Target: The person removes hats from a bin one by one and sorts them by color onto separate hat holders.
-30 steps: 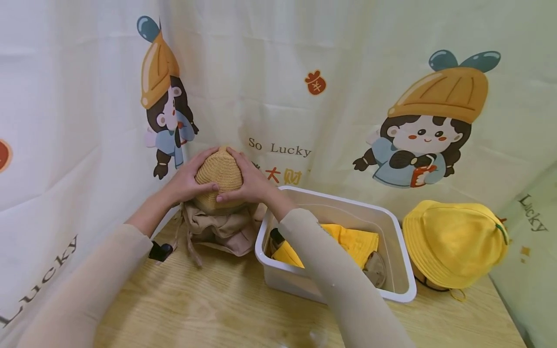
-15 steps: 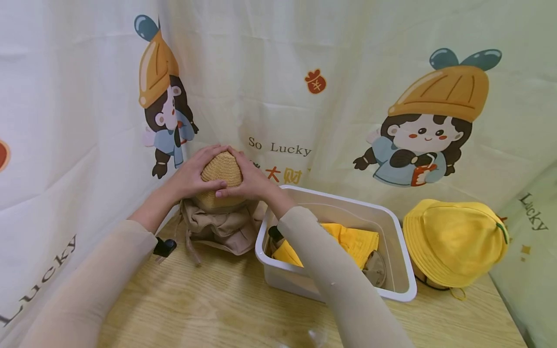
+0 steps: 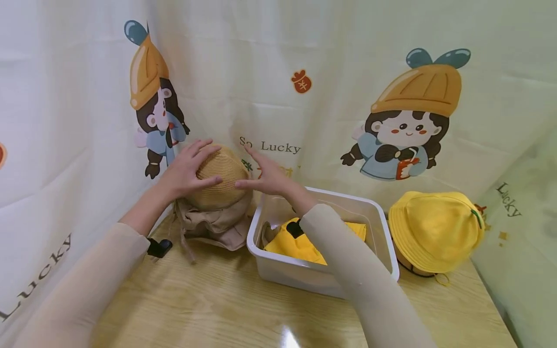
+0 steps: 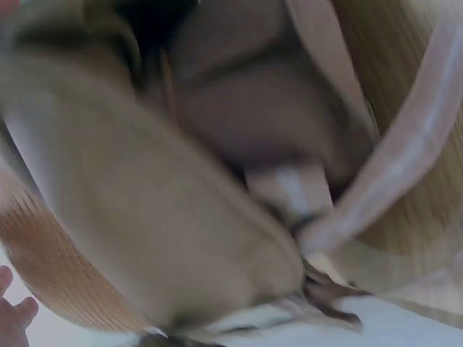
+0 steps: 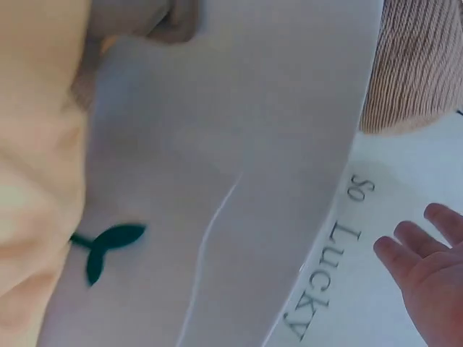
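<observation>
A woven straw hat [image 3: 224,171] sits crown up on a stack in the left corner. Under it is a crumpled khaki cloth piece [image 3: 213,224] with a strap hanging down; the left wrist view shows its folds [image 4: 166,195] close and blurred. My left hand [image 3: 184,171] is at the hat's left side, thumb and fingers spread along the crown; light contact cannot be told. On the other side my right hand [image 3: 274,176] is spread, its fingers apart from the hat. The right wrist view catches its fingertips [image 5: 427,249] with nothing between them.
A white plastic tub [image 3: 278,270] stands right of the stack, with folded yellow cloth [image 3: 300,246] and a khaki piece inside. Beyond it, a yellow bucket hat [image 3: 439,232] rests on the wooden table [image 3: 209,299]. A printed curtain [image 3: 261,58] closes off the back and sides.
My right hand has come off the straw hat and moved right, fingers spreading. The left hand's fingers have loosened and shifted slightly left. The head view has turned a little to the right.
</observation>
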Demonstrator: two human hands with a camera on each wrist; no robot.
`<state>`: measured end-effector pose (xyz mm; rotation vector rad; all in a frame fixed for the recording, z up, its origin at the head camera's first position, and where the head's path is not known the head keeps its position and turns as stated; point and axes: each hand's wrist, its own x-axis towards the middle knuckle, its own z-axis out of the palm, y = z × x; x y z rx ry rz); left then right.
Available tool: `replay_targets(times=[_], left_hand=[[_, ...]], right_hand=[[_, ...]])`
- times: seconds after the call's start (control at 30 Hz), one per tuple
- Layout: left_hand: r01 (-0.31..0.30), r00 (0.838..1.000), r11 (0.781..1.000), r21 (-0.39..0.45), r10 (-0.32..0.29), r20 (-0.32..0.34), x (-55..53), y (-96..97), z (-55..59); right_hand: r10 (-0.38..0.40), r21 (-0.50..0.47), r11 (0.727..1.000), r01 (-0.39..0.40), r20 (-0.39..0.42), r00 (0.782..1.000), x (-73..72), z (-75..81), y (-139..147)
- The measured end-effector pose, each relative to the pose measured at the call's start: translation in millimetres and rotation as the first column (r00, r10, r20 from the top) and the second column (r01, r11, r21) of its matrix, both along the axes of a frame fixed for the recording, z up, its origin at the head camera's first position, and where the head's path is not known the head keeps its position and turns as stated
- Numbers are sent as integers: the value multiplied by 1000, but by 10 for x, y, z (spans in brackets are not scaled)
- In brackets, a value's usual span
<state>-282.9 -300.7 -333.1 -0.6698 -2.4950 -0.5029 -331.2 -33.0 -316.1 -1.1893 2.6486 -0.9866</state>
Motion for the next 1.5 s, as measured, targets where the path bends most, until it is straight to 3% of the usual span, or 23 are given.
replay_targets(times=[0.1,0.2,0.4,0.63,0.83,1.0,1.13,1.23,1.37,1.47,1.5], left_hand=[[57,988,996,-63,-66,-140,182,202,66],[127,969,985,-113,-148,-200,396,447,60],[222,961,967,-128,-239,-136,708,851,-134],[278,953,939,-202,-295,-62,935,1124,-449],[300,951,937,-180,-309,-25,1027,1295,-638],[270,960,946,-178,-279,-28,1088,1383,-763],[226,967,957,-184,-244,-78,1066,1476,-750],[214,968,959,-188,-234,-94,1058,1562,-731],[216,967,952,-215,-240,-89,1059,1666,-744],[216,966,948,-234,-242,-88,1063,1712,-751],[211,967,947,-240,-239,-90,1063,1721,-747]], right_hand=[[10,-26,1000,-10,12,1000,-3,21,241],[7,-66,998,-6,18,1000,7,-6,448],[-2,-171,985,-1,-15,1000,58,-87,770],[35,-140,990,-35,1,999,148,-212,1011],[33,-42,999,-30,66,997,176,-261,1185],[-1,-9,1000,2,104,995,150,-251,1209],[8,100,995,-16,76,997,61,-216,1225],[28,223,974,-47,89,996,21,-226,1260],[7,319,944,-85,237,971,43,-279,1339],[-42,322,944,-72,335,941,78,-338,1408],[-46,316,946,-66,333,942,85,-353,1428]])
